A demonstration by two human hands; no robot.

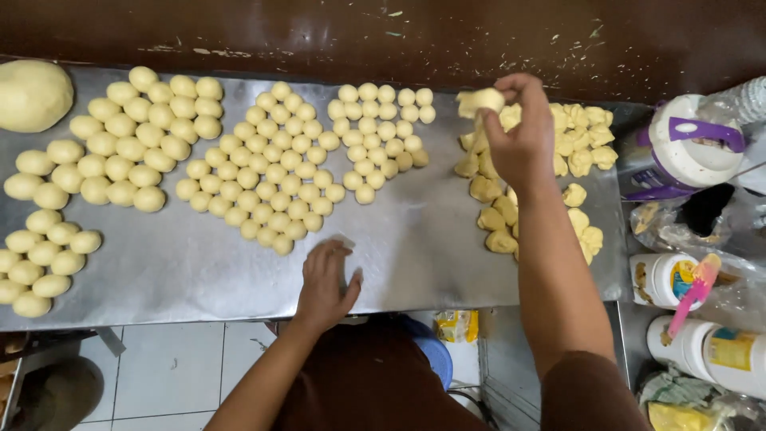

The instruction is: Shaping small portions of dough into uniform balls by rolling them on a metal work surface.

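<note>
My right hand (519, 136) is raised over a heap of rough yellow dough pieces (578, 148) at the right of a metal worktop (415, 247), pinching one dough piece (480, 100) in its fingertips. My left hand (325, 281) lies flat, palm down, on the worktop near the front edge; whether dough is under the palm is hidden. Groups of rolled dough balls lie to the left: small ones (379, 132), medium ones (271, 164) and larger ones (144, 132).
A large dough mound (32, 94) sits at the far left corner, with more balls (40, 259) below it. Plastic jars (690, 148), tubs and a pink spatula (692, 294) crowd the right side. A dark wall runs behind; tiled floor shows below the front edge.
</note>
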